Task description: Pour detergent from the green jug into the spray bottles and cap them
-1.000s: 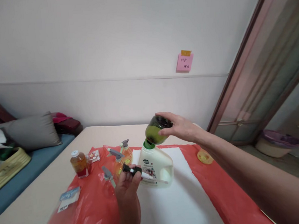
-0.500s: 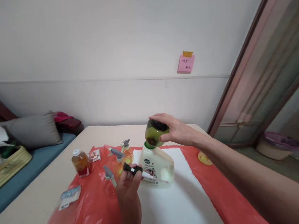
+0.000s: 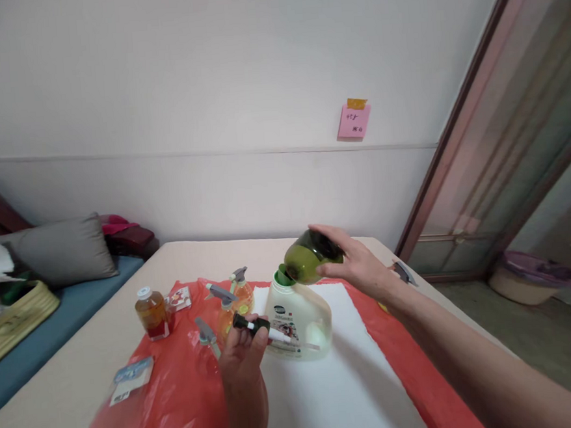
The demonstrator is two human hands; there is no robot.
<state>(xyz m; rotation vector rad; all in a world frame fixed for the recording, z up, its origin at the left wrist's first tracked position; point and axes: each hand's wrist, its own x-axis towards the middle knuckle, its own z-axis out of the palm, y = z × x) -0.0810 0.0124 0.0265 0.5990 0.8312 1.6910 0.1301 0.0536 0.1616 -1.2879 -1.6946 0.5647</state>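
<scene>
My right hand (image 3: 360, 264) is wrapped round a green bottle (image 3: 304, 259), which lies tilted with its neck at the green mouth (image 3: 283, 278) of a large pale translucent jug (image 3: 300, 314). Whether liquid is flowing cannot be made out. The jug stands upright on a white sheet (image 3: 336, 380). In front of it, my left hand (image 3: 244, 357) is closed on a black pump head (image 3: 251, 324) with a white collar and a thin clear tube pointing right. Just left of the jug are several spray bottles with grey triggers, one of them with orange liquid (image 3: 244, 298).
A white-capped amber bottle (image 3: 153, 314) stands at the left on red plastic sheeting (image 3: 180, 384). Clear packaging (image 3: 131, 381) lies nearer me. A dark-and-grey object (image 3: 404, 272) sits beyond my right forearm. The wall with a pink note (image 3: 354, 122) rises behind the table.
My right hand has moved right and swung the green bottle from nearly upside down to a flatter tilt, its neck still at the jug's mouth. My left hand has barely moved.
</scene>
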